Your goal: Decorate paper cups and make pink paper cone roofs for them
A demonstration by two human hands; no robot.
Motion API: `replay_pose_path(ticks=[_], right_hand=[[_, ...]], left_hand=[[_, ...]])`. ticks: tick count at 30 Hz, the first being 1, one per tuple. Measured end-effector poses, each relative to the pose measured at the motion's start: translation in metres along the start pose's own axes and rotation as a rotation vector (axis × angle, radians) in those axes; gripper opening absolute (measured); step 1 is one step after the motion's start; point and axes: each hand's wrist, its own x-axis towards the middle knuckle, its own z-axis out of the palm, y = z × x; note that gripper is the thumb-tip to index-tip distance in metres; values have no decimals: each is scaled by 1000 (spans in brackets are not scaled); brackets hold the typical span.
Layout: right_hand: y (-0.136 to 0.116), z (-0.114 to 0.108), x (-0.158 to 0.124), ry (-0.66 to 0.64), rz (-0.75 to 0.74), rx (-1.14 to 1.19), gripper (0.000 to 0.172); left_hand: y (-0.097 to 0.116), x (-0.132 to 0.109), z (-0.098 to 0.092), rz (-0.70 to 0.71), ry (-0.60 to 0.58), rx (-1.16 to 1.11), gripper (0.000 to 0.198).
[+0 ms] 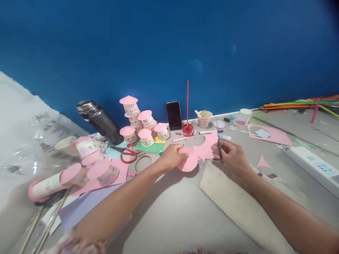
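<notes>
My left hand (173, 156) is closed on the edge of a round piece of pink paper (188, 163), just above the table. Fingers curled, my right hand (233, 155) grips a slim dark tool (219, 150); its exact kind does not show. Beside the disc and close to the right fingertips is a jagged pink paper offcut (205, 147) with a rounded cut-out. Touching between disc and offcut cannot be made out. Red-handled scissors (128, 154) lie left of my left forearm, near a roll of tape (143, 163).
Pink-roofed paper cups (147, 137) stand stacked before the blue wall, near a dark flask (102, 121) and a phone (174, 115). A red pot (188, 130) holds an upright stick. More decorated cups (103, 173) lie left. A power strip (315, 169) sits right.
</notes>
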Motion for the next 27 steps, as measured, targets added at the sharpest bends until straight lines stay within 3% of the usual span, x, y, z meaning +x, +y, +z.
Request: replay_pose_path(ticks=[2, 6, 8, 11, 13, 15, 17, 20, 23, 27], right_hand=[[2, -3, 4, 45, 66, 124, 30], [11, -2, 3, 7, 13, -26, 23], [12, 0, -3, -65, -115, -157, 16], [12, 1, -13, -199, -218, -211, 12], [13, 0, -17, -240, -234, -220, 12], [18, -3, -17, -207, -223, -269, 12], [26, -6, -12, -190, -199, -333, 15], [31, -12, -1, -301, -152, -379, 14], [24, -14, 5, -343, -72, -309, 27], [7, -13, 4, -202, 6, -262, 46]], left_hand=[[7, 14, 13, 58, 32, -36, 6], [21, 11, 33, 216, 171, -94, 51], [25, 1, 43, 207, 63, -247, 63], [24, -8, 64, 137, -276, -497, 74], [23, -8, 76, 122, -261, -545, 65], [22, -5, 83, 183, -214, -453, 45], [20, -3, 83, 254, -200, -326, 33], [17, -6, 76, 338, -208, -234, 23], [15, -11, 68, 321, -175, -251, 31], [18, -15, 65, 251, -175, -287, 45]])
